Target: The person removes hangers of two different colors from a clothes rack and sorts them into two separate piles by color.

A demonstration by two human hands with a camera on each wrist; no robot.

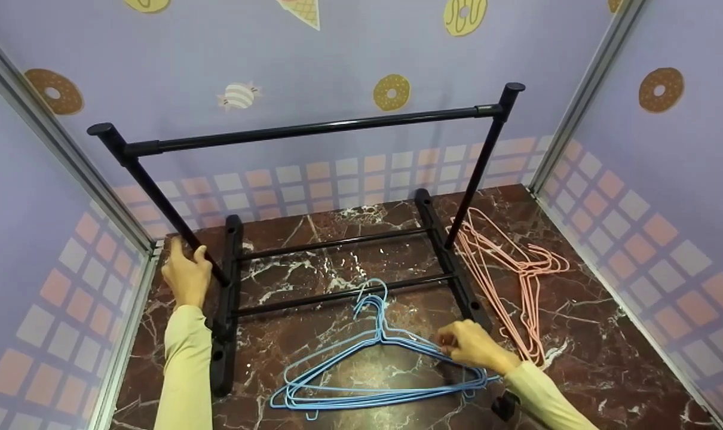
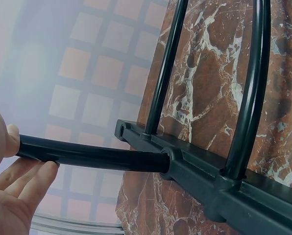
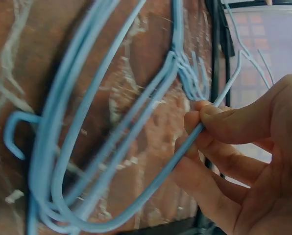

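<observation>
A black clothes rack [image 1: 313,128] stands on the brown marble floor [image 1: 576,334]. My left hand [image 1: 186,273] grips the rack's left upright post [image 2: 87,155] low down, just above the base bar [image 2: 224,186]. A pile of blue wire hangers [image 1: 361,364] lies on the floor in front of the rack. My right hand [image 1: 470,345] pinches the wire of one blue hanger [image 3: 151,186] between thumb and fingers at the pile's right side. The hanger hooks [image 1: 370,298] point toward the rack.
A pile of pink wire hangers [image 1: 517,269] lies on the floor right of the rack's base. Purple walls with doughnut prints close in the space on three sides, with metal frame posts [image 1: 69,149] at the corners.
</observation>
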